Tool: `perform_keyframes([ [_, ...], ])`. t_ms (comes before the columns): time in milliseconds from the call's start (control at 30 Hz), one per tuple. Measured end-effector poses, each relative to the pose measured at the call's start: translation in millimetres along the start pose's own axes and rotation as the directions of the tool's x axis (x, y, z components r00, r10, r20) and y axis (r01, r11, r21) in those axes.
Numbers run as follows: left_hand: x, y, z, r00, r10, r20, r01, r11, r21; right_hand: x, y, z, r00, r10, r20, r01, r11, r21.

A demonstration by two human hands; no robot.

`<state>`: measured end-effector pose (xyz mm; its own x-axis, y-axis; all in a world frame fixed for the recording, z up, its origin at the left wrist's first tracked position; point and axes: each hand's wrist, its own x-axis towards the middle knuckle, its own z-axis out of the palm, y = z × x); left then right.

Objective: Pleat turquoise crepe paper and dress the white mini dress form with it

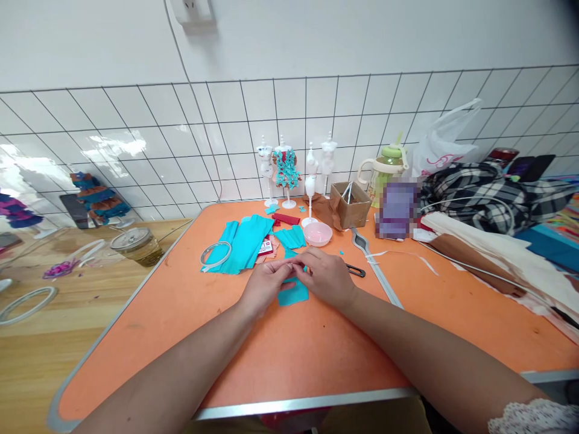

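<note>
My left hand and my right hand meet over the middle of the table, fingertips pinched together. Whatever lies between the fingers is too small to make out. Under them is a turquoise fabric piece, partly hidden by the hands. To the left, larger turquoise cloth strips lie with a white embroidery hoop on top. Just beyond the hands are another turquoise cloth piece and a pink bowl. Small black thread snips lie right of my right hand.
Several small white dress forms stand at the back, one wearing a turquoise ruffled piece. Right of them are a cardboard box, a lidded bottle and a phone-like purple object. Folded fabrics cover the right side; a jar stands left.
</note>
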<state>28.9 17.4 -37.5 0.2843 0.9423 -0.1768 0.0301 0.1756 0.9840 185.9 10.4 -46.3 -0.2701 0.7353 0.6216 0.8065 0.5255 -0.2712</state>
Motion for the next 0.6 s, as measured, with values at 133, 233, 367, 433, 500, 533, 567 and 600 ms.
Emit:
perform_keyframes([
  [133,0.2,-1.6,1.6,0.999,0.007,0.032,-0.008,0.999,0.039,-0.1,2.6,5.5,0.998,0.055,-0.002,-0.055,0.998,0.044],
  [233,0.6,-2.9,2.5,0.999,0.024,0.049,-0.025,0.999,0.025,0.7,3.8,7.2,0.994,0.104,0.021,-0.105,0.987,0.122],
  [367,0.7,-3.0,1.7,0.999,0.025,0.031,-0.026,0.999,0.021,3.0,2.8,5.0,0.986,0.159,0.049,-0.166,0.959,0.231],
  [433,0.7,-2.7,1.2,1.000,0.022,0.018,-0.022,0.999,0.024,3.9,2.2,3.7,0.984,0.174,0.050,-0.181,0.942,0.282],
  [500,0.6,-2.1,0.9,1.000,0.020,0.007,-0.020,0.999,0.027,4.5,2.5,3.7,0.979,0.194,0.056,-0.202,0.923,0.328],
  [533,0.6,-1.8,0.8,1.000,0.019,0.004,-0.019,0.999,0.026,4.8,3.0,4.2,0.975,0.211,0.062,-0.220,0.910,0.351],
  [567,0.5,-1.3,0.7,1.000,0.020,0.003,-0.021,0.999,0.025,5.1,3.7,5.0,0.970,0.234,0.070,-0.243,0.895,0.375],
  [600,0.5,-0.8,0.5,1.000,0.024,0.003,-0.024,0.999,0.021,5.4,4.5,6.0,0.963,0.259,0.081,-0.269,0.876,0.401],
])
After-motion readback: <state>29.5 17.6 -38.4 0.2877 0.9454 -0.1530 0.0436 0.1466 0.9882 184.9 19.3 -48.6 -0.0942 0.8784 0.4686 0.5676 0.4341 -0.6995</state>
